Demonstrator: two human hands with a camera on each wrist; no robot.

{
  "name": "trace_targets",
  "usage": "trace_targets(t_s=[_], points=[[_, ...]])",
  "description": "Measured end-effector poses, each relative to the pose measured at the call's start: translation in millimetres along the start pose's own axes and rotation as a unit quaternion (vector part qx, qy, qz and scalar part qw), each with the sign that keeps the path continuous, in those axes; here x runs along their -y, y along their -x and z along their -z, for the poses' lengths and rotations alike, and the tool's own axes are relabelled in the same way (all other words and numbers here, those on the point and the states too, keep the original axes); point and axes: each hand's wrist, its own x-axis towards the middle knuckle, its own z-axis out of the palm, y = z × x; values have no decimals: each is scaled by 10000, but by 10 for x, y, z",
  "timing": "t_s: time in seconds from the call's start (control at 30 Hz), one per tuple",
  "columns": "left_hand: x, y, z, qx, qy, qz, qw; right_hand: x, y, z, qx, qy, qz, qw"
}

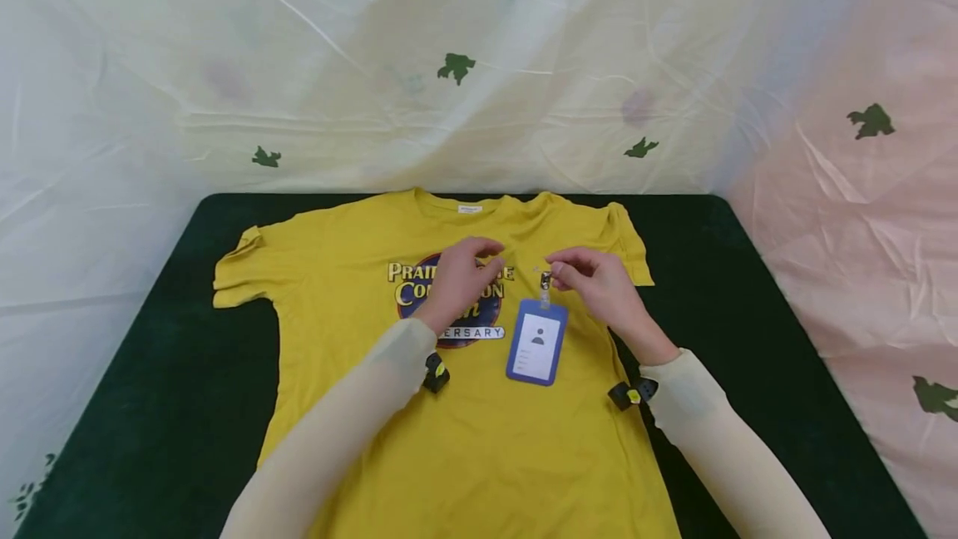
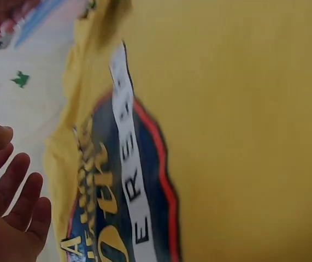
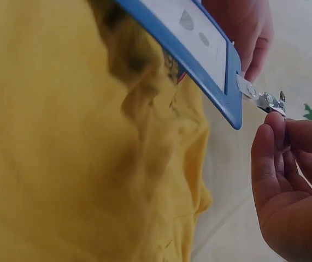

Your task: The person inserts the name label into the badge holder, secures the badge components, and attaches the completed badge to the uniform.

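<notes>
A blue badge holder (image 1: 512, 356) with a white card inside hangs from a clear strap and a metal clip (image 1: 545, 279). My right hand (image 1: 599, 285) pinches that clip between thumb and fingertips; the right wrist view shows the clip (image 3: 273, 102) at the fingertips. Under both hands a yellow T-shirt (image 1: 464, 439) lies spread face up, with a printed logo on its chest. My left hand (image 1: 460, 281) is over the logo, holding nothing, its fingers loosely bent in the left wrist view. Part of the print is hidden behind it.
The shirt lies on a dark green table (image 1: 150, 406), its collar near the far edge. Pale curtains (image 1: 524, 106) with green leaf shapes surround the table at the back and sides. Both forearms wear light sleeves (image 1: 352, 422) with small black wrist cameras (image 1: 633, 393).
</notes>
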Motion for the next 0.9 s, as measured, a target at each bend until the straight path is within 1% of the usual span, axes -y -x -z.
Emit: trace_targets(t_s=[0.13,0.27,0.4,0.57,0.77,0.9], points=[[37,-147,-58,183,-647,-210,9975,-96,-66,23,57,35,39,10000],[105,-261,-123,226,-1032,-329,9939,-156,-121,10,125,-12,102,9999],[164,-339,-162,227,-1071,-185,9938,-168,-155,0,131,30,122,9998],[207,-395,-179,290,-1146,-49,9930,-163,-182,-26,190,-22,111,9998],[201,-438,-203,276,-1460,7,9889,-157,-219,-69,278,-39,149,9995],[189,-440,-212,153,-1451,91,9893,-153,-233,-86,262,53,142,9995]])
